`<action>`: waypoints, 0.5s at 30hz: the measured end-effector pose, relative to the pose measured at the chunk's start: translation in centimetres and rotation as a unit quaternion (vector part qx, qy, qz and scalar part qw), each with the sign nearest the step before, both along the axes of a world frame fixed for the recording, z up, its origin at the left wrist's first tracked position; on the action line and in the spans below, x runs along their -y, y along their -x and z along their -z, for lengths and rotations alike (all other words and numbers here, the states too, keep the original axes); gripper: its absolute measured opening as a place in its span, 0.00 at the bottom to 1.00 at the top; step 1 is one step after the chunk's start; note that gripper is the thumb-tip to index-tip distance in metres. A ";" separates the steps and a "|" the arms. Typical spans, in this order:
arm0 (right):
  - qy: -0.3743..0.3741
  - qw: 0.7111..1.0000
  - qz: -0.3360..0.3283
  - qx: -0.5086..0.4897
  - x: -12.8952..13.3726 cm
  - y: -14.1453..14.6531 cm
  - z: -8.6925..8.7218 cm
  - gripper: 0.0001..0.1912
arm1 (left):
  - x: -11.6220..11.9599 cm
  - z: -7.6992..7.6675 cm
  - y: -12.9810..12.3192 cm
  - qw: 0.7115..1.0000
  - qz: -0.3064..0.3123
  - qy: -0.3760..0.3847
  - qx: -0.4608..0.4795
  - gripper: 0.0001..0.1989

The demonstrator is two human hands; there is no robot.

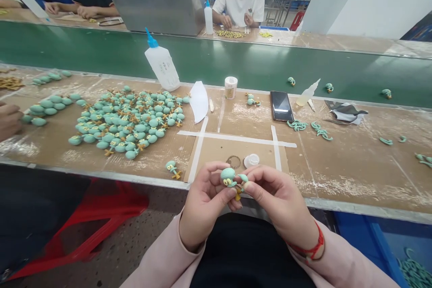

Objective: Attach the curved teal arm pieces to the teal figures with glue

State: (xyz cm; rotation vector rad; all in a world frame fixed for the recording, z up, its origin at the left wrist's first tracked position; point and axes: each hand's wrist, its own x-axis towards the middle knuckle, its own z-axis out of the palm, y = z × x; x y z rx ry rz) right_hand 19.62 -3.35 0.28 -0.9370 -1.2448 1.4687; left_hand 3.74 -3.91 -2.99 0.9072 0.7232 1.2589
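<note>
Head view: looking forward and down along a work line.
Desk: long cardboard-topped desk (354,175), dusted with white powder, with a green conveyor belt (236,67) running along its far side.
Across the belt: one seated person in a white T-shirt (239,2) works at a facing desk.
Beside: another person's hand (9,120) rests at the left edge, near the heap.
Heap: one large heap of teal rubber figurines (128,121) with bulbous heads and tan legs, too many to count.
Hands: the left hand (205,202) and right hand (280,202) both grasp one teal rubber figurine (228,177), held above the desk's front edge, its head against the left thumb and its tan legs hanging below.
Nearby: one loose figurine (173,169) lies left of the hands; one metal key ring (233,161) and one white plastic cap (251,160) lie just beyond them.
Bottles: two on this desk, a white squeeze bottle with a blue nozzle (162,65) and a small clear squeeze bottle (307,94).
Other: one black smartphone (281,105); one small white-lidded jar (231,87), its label too small to read.
Wrist: a red cord bracelet (312,247) circles the right wrist.
</note>
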 end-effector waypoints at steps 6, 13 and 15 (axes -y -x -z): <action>-0.093 0.992 0.021 0.088 0.1 -0.4 0.2 0.06 | 0.1 0.1 0.0 1.000 0.009 -0.012 0.004 0.16; -0.165 0.974 0.034 0.148 0.3 -0.5 -0.6 0.06 | 0.1 -0.2 0.1 0.999 0.010 -0.041 -0.018 0.18; -0.212 0.960 0.049 0.177 0.5 -0.4 -0.8 0.06 | 0.3 -0.5 0.0 0.998 0.009 -0.048 -0.041 0.19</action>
